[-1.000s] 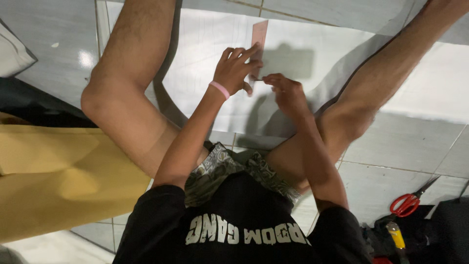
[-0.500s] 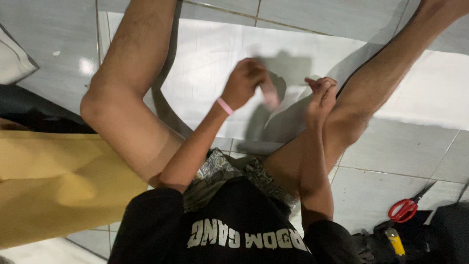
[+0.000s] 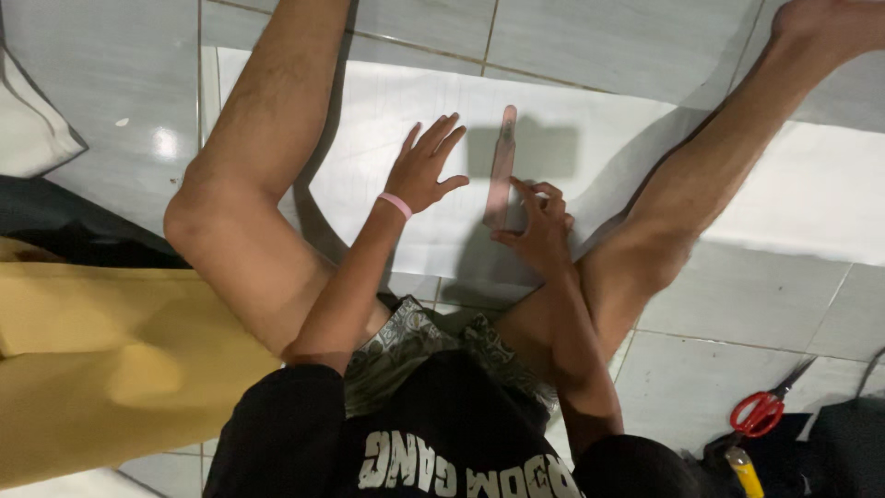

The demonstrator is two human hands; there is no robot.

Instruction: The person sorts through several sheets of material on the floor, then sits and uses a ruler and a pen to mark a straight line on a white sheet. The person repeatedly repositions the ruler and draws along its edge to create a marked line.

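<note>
I sit on a tiled floor with my legs spread around a large white paper sheet (image 3: 599,138). A narrow pinkish-grey strip (image 3: 503,152), shaped like a ruler, lies on the sheet and points away from me. My right hand (image 3: 539,226) pinches the near end of the strip with its fingertips. Just left of the strip, my left hand (image 3: 424,171), with a pink band on the wrist, rests flat on the sheet with fingers spread and holds nothing.
Red-handled scissors (image 3: 761,410) lie on the floor at the lower right, beside a yellow-handled tool (image 3: 742,470) and dark bags. A yellow cloth (image 3: 92,369) covers the lower left, with a white cushion (image 3: 28,129) further back.
The hands have come apart. My left hand let go of the strip and now lies spread on the sheet; the strip lies flat with my right hand on its near end.
</note>
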